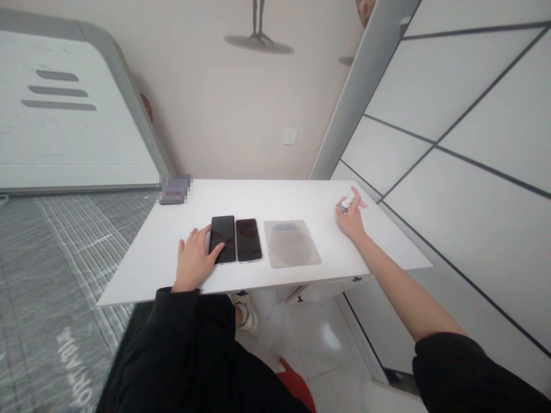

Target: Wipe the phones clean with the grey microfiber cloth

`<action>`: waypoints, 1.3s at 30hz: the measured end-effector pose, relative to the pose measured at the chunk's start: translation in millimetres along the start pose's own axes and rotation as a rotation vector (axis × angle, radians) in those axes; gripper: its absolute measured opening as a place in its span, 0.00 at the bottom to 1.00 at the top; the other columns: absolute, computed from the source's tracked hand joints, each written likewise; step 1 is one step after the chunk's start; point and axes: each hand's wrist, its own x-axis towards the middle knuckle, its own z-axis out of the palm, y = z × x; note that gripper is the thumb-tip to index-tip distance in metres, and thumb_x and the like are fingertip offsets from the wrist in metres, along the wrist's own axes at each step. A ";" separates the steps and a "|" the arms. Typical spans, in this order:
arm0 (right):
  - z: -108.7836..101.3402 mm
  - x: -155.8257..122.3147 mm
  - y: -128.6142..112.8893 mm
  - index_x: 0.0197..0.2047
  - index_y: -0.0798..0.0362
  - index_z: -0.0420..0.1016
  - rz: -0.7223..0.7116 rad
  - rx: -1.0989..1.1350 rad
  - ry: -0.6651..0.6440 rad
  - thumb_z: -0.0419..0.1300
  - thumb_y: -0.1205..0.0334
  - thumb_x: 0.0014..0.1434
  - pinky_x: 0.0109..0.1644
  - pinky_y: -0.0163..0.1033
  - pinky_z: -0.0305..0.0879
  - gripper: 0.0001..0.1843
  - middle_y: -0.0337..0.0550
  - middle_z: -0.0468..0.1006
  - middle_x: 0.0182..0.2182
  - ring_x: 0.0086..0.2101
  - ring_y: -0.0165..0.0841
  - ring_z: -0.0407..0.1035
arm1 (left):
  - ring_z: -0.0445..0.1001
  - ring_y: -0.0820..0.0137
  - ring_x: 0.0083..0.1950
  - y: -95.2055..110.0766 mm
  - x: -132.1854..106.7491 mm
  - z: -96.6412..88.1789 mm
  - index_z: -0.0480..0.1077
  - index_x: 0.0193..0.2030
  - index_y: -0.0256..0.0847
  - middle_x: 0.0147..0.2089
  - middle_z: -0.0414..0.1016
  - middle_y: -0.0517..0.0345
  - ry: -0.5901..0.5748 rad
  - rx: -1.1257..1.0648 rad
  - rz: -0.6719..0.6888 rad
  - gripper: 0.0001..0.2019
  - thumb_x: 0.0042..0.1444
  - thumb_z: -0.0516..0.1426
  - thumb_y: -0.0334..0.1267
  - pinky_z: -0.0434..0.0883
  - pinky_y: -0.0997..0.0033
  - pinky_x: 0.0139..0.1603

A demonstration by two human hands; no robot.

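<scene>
My left hand [194,257] lies at the left edge of a black-screened smartphone [222,235]. Its thumb rests on the lower part of the screen and the fingers stay along the side, some spread away from it. Right beside that phone lies a second smartphone [248,238], screen up and dark. To the right of both is a flat greyish-beige rounded sheet [293,246] with blue print near its top. Farther right, my right hand [352,221] is closed around a small white bottle [346,202], index finger raised at its top; the fingers partly hide it.
The white table [232,198] stands against a beige wall with a socket [290,136]. A small pink thing [364,203] shows behind my right hand. A blurred-out dark object [174,190] sits at the far left corner. White panels [430,189] rise close on the right; a bed [73,229] is left.
</scene>
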 end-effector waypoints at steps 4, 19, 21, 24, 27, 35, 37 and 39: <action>8.6 15.0 25.6 0.74 0.63 0.37 0.141 0.056 0.161 0.54 0.55 0.60 0.52 0.52 0.73 0.46 0.56 0.75 0.48 0.42 0.42 0.74 | 0.57 0.45 0.77 0.4 0.4 -0.4 0.60 0.73 0.36 0.73 0.66 0.38 -0.029 -0.012 -0.023 0.28 0.69 0.47 0.44 0.53 0.31 0.74; 41.4 -66.6 -49.7 0.51 0.51 0.74 0.020 0.008 -0.023 0.60 0.43 0.63 0.58 0.57 0.70 0.22 0.55 0.79 0.49 0.50 0.49 0.74 | 0.64 0.37 0.69 34.4 17.9 -9.3 0.56 0.73 0.28 0.68 0.66 0.24 -0.081 0.136 -0.139 0.43 0.58 0.60 0.55 0.65 0.37 0.66; 57.8 -59.6 -62.8 0.50 0.52 0.76 0.002 -0.026 -0.075 0.60 0.40 0.64 0.62 0.59 0.66 0.25 0.58 0.78 0.52 0.54 0.51 0.71 | 0.65 0.35 0.66 42.5 25.7 -9.6 0.60 0.69 0.28 0.65 0.68 0.22 -0.105 0.145 -0.169 0.41 0.55 0.62 0.51 0.70 0.39 0.60; 70.0 -50.5 -74.4 0.52 0.54 0.75 -0.003 -0.065 -0.107 0.60 0.38 0.63 0.65 0.62 0.62 0.27 0.61 0.76 0.56 0.58 0.55 0.67 | 0.68 0.32 0.63 47.8 32.9 -7.9 0.66 0.63 0.26 0.61 0.70 0.19 -0.113 0.115 -0.250 0.35 0.52 0.63 0.47 0.72 0.39 0.54; 70.1 -48.6 -77.4 0.50 0.55 0.76 -0.008 -0.065 -0.134 0.61 0.42 0.65 0.63 0.61 0.64 0.23 0.59 0.77 0.53 0.57 0.53 0.68 | 0.69 0.30 0.63 42.3 33.5 -9.8 0.69 0.60 0.24 0.59 0.70 0.17 -0.112 0.033 -0.300 0.34 0.49 0.64 0.45 0.72 0.38 0.55; 60.8 -47.1 -77.0 0.55 0.52 0.76 0.070 0.099 -0.162 0.64 0.54 0.69 0.62 0.58 0.69 0.16 0.49 0.76 0.59 0.57 0.44 0.72 | 0.80 0.61 0.52 25.5 16.4 -39.0 0.62 0.73 0.39 0.60 0.78 0.44 -0.153 -0.745 -0.295 0.39 0.56 0.63 0.49 0.76 0.65 0.49; 57.5 -43.4 -80.7 0.56 0.53 0.76 0.109 0.208 -0.163 0.64 0.54 0.69 0.58 0.55 0.73 0.17 0.49 0.77 0.56 0.53 0.42 0.74 | 0.80 0.67 0.46 41.5 10.5 -39.0 0.68 0.69 0.41 0.58 0.80 0.49 -0.169 -1.302 -0.393 0.33 0.56 0.64 0.43 0.75 0.72 0.41; 53.9 -38.8 -88.1 0.56 0.54 0.75 0.149 0.339 -0.153 0.63 0.53 0.70 0.53 0.52 0.76 0.17 0.48 0.79 0.53 0.48 0.40 0.76 | 0.80 0.68 0.40 64.7 5.7 -32.4 0.73 0.63 0.36 0.55 0.82 0.46 -0.240 -1.716 -0.480 0.24 0.60 0.61 0.41 0.75 0.73 0.34</action>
